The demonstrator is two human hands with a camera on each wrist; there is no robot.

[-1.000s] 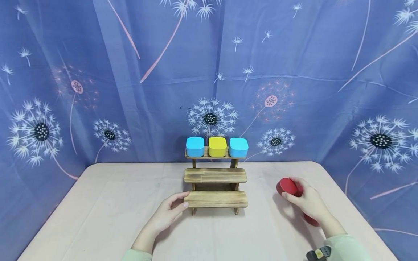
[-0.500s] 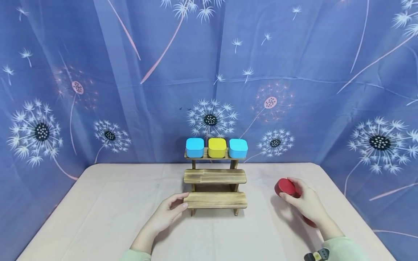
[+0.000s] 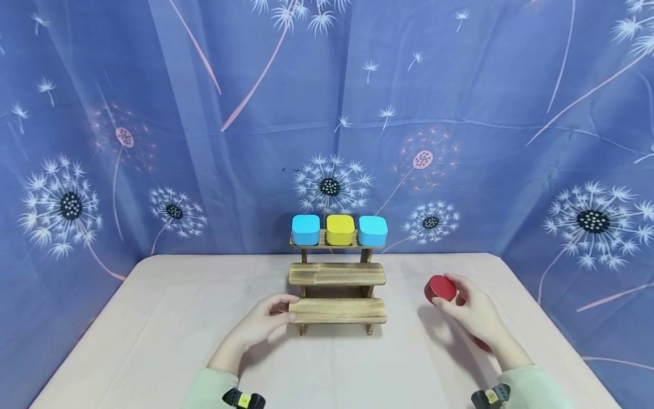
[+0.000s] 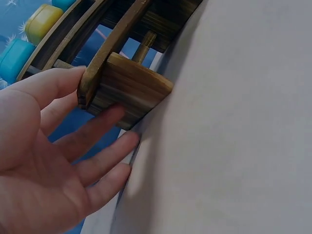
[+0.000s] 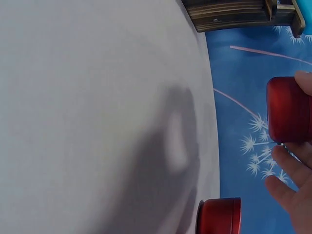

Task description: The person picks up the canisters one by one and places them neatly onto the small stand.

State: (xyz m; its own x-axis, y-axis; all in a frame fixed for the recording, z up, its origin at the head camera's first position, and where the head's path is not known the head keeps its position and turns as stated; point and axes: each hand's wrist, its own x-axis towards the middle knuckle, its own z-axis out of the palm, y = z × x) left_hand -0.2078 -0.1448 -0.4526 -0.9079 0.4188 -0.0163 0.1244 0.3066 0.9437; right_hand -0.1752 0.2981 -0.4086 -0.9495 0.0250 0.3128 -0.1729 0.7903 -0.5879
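Note:
A three-tier wooden stand (image 3: 337, 311) is on the table, with two blue boxes (image 3: 305, 230) (image 3: 373, 230) and a yellow box (image 3: 340, 230) in a row on its top tier. At the bottom tier's left end my left hand (image 3: 258, 324) pinches the board between thumb and forefinger; its other fingers are spread in the left wrist view. To the right of the stand, my right hand (image 3: 477, 315) holds a round red tin (image 3: 440, 289) by its sides, raised over its shadow. A second red tin (image 5: 219, 216) stands on the table, mostly hidden under the right hand in the head view.
A pale cloth (image 3: 153, 341) covers the table. Blue curtains (image 3: 245, 170) with dandelion prints hang behind it and at both sides, close to the stand's back. The middle tier (image 3: 337, 274) lies between the top and bottom boards.
My right hand has moved slightly left with the red tin. The left hand keeps its place at the stand, its wrist shifting a little so its wristband shows.

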